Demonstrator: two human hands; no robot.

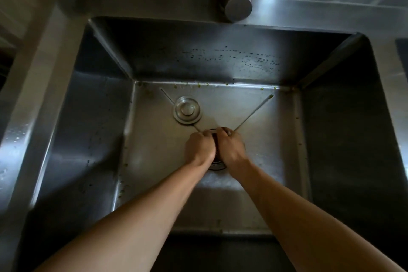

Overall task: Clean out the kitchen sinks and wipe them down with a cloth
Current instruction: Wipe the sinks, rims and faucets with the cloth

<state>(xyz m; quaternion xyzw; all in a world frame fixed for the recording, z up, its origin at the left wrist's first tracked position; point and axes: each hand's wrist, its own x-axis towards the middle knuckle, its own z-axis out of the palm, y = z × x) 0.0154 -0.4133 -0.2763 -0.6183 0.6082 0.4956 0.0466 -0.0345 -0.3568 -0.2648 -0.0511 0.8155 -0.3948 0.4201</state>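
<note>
Steel sink (103, 130): left hand (199, 147) and right hand (230, 148) curl together around the drain strainer (217, 164). Clearing step; next, lift it straight out. Plug (187, 110) lies at eleven o'clock.

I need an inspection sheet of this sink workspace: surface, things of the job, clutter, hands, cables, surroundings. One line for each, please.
Surface: deep stainless steel sink basin, wet, with drops on the back wall.
Job's things: round metal drain strainer at the drain, mostly hidden by the hands; round steel drain stopper lying on the floor beside it, apart. No cloth seen.
Clutter: small green food scraps along the back edge of the floor.
Hands: left hand and right hand both curled around the strainer.
Cables: nothing seen.
Surroundings: steel faucet spout above the back rim; edge of a second basin at right.
</note>
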